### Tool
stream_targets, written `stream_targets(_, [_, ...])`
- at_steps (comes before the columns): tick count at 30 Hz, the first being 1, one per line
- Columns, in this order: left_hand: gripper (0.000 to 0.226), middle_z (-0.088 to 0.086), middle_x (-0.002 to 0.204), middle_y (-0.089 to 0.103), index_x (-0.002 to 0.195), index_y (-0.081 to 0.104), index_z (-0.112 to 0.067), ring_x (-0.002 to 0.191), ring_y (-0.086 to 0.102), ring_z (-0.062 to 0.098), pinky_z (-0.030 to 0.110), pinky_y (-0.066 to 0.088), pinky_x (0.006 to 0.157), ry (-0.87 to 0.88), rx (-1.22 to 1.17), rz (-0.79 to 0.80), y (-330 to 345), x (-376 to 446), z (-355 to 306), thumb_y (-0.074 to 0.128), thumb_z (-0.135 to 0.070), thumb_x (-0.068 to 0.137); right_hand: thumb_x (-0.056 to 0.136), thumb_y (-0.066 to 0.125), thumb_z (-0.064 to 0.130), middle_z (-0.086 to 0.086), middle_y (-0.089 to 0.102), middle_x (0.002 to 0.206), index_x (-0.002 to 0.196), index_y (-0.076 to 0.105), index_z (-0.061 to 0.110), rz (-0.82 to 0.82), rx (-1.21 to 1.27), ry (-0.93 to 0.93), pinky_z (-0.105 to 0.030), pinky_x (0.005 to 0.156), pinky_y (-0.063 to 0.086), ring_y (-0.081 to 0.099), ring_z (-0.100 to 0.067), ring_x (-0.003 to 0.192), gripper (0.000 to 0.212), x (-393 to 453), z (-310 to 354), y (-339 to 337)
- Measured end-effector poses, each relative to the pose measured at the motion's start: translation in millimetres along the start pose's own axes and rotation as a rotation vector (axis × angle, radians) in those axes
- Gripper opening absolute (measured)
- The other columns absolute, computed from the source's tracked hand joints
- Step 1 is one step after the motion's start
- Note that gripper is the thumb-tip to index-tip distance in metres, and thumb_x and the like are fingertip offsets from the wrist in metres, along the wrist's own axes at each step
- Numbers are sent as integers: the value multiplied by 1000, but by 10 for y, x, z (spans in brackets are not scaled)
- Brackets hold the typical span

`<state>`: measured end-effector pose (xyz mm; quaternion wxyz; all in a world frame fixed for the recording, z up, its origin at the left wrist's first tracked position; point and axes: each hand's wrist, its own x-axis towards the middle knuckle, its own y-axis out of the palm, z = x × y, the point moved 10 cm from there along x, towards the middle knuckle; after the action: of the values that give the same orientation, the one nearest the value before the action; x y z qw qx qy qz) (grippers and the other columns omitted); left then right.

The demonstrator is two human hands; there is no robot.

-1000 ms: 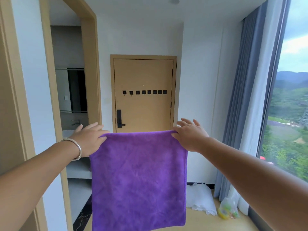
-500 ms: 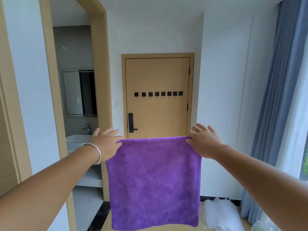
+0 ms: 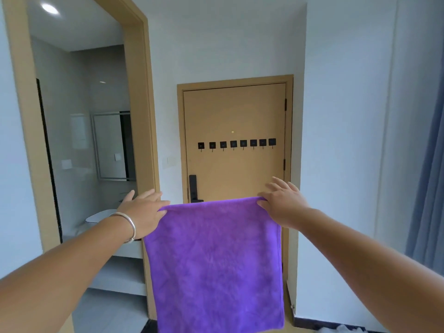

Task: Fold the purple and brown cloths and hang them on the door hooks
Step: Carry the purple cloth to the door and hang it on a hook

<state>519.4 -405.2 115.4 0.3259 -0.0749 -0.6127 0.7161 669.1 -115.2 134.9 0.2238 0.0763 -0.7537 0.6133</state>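
Right now you are holding the purple fleecy microfibre cloth (image 3: 213, 260) out in front of you at arm's length, both arms stretched forward. Your left hand (image 3: 144, 212) is pinching the cloth's upper left corner, its other fingers spreading forward over the edge, and a plain silver bangle (image 3: 129, 227) is sitting on that wrist. Your right hand (image 3: 283, 203) is gripping the upper right corner in the same way, the grip closing on the fabric between thumb and fingers; the thumb itself seems to be tucked behind the cloth, so its exact place is hard to tell. Between the two hands the top edge is running taut and nearly level, and the cloth is hanging flat as a single sheet, unfolded.

Beyond the cloth, well apart from it, the tan wooden door (image 3: 235, 116) is standing closed, carrying a row of small black square hooks (image 3: 236, 143) across its middle, all bare. A black lever handle (image 3: 193, 188) is showing just above the cloth's top edge. To your left a tan-framed bathroom doorway (image 3: 141, 92) is standing open.
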Motion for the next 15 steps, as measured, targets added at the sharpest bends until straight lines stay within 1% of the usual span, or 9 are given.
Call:
stream_targets(6, [46,-9,161,8,149,21,-41,148,-2,12,49,0,119,9,8,4,246,675,-69,20,-36,103,102,23,50,1,26,157,140,44,38,20,1,7,-44,119,11,1,-20,149,45,509,-279,391])
stream_targets(11, [46,-8,161,8,150,20,-37,148,-1,13,50,3,119,48,51,23,539,1227,-95,22,-34,104,102,23,50,1,25,158,140,44,39,38,-1,22,-44,119,10,2,-20,149,45,1041,-398,764])
stream_targets(15, [47,-8,162,6,151,20,-36,148,-4,13,48,0,120,41,6,29,781,1718,47,21,-34,104,102,23,49,1,24,157,140,43,38,54,-21,15,-43,119,10,2,-20,148,45,1605,-380,1075])
